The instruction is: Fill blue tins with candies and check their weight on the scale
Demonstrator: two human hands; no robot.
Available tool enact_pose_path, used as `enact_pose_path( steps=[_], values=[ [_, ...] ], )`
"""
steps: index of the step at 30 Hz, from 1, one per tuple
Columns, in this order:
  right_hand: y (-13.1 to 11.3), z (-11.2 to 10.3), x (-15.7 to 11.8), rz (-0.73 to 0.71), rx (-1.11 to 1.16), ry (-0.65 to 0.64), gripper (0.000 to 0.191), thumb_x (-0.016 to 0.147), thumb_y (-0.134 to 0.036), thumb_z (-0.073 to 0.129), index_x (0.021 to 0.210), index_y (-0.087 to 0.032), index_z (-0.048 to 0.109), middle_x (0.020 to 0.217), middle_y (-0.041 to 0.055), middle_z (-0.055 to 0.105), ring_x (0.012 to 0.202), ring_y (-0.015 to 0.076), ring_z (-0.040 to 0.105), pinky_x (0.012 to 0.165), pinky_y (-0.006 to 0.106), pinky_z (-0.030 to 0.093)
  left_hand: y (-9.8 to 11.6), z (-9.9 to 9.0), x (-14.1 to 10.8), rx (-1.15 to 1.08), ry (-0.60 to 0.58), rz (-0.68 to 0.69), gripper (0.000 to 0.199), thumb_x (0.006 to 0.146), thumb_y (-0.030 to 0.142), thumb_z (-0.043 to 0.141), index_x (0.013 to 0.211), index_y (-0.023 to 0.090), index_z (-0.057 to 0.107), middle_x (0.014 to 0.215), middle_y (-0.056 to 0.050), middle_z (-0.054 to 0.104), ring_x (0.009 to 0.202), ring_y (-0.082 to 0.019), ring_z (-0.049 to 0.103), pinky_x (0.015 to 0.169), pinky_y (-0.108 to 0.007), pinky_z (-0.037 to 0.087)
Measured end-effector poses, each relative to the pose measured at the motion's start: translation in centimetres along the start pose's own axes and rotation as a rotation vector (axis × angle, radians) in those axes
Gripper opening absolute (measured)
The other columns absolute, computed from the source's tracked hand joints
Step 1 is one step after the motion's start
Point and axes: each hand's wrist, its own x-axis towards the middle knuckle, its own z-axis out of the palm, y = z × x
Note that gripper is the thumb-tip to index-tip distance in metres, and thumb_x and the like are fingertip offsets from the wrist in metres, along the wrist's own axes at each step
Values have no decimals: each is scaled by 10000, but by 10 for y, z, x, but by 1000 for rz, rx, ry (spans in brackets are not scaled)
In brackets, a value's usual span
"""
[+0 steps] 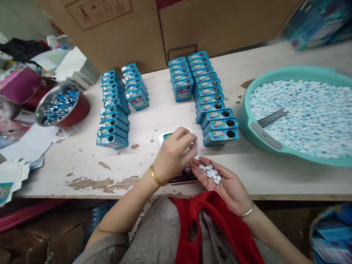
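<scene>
My right hand (231,187) is cupped palm up near the table's front edge and holds a small heap of pale blue and white candies (210,173). Just above and left of it, my left hand (176,150) has its fingers curled together and is slightly blurred. Something whitish shows between its fingers, too unclear to name. Beneath my left hand lies a flat device with a white rim (162,138) and a dark front, mostly covered. Blue candy tins (220,135) with round dark openings stand in rows to the right. More blue tins (112,141), many with white candies on top, stand to the left.
A large turquoise basin (247,110) full of candies, with a metal scoop (272,118) in it, stands at the right. At the left is a red bowl (79,110) of shiny blue pieces. Cardboard boxes (132,40) line the back.
</scene>
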Motion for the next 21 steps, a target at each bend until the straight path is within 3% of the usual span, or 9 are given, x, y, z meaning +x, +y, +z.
enact_pose_path(
  steps=[2, 6, 11, 13, 16, 18, 21],
  values=[
    [-1, 6, 0, 6, 2, 0, 240, 879, -151, 445, 1002, -88, 641, 1086, 153, 692, 1115, 225, 606, 951, 334, 509, -11, -6, 9, 76, 29, -23, 81, 874, 163, 489, 846, 149, 565, 838, -34, 538, 732, -111, 518, 661, -232, 457],
    [-2, 9, -1, 0, -2, -7, 275, 908, -186, 420, 1077, -89, 615, 1157, 161, 660, 1147, 222, 583, 964, 331, 499, -23, -9, 10, 143, -46, -36, 111, 893, 202, 490, 896, 148, 587, 843, -42, 575, 752, -125, 548, 691, -249, 468],
    [-5, 7, -3, -4, -10, 2, 338, 934, -280, 391, 1110, -89, 607, 1170, 148, 655, 1110, 208, 610, 951, 328, 505, -8, -3, -3, 167, -4, 13, 197, 928, 211, 430, 1054, 130, 558, 983, -94, 605, 902, -163, 558, 790, -306, 480],
    [-7, 3, -3, -17, 4, -4, 334, 940, -303, 379, 1051, -123, 638, 1041, 101, 710, 971, 173, 673, 928, 324, 519, 7, 7, -11, 195, -97, 78, 236, 933, 243, 420, 1111, 140, 536, 1054, -106, 588, 908, -172, 546, 772, -315, 481],
    [-9, -10, -7, 0, -6, -2, 324, 938, -316, 385, 914, -171, 674, 798, 33, 732, 716, 136, 696, 883, 331, 542, 31, 33, -26, 212, -379, 161, 260, 941, 278, 400, 1113, 138, 536, 1024, -97, 579, 882, -178, 539, 729, -303, 479],
    [-9, -22, -12, 50, -44, 21, 293, 920, -323, 425, 923, -182, 681, 811, 36, 732, 746, 153, 699, 867, 343, 548, 43, 50, -35, 212, -501, 175, 235, 944, 246, 380, 1035, 133, 565, 964, -85, 573, 877, -187, 541, 725, -305, 474],
    [-6, -40, -19, 81, -97, 83, 208, 857, -312, 538, 936, -195, 691, 897, 49, 736, 888, 199, 691, 848, 355, 556, 52, 65, -45, 161, -557, 164, 215, 938, 231, 377, 977, 138, 566, 949, -77, 554, 860, -190, 549, 700, -300, 470]
  ],
)
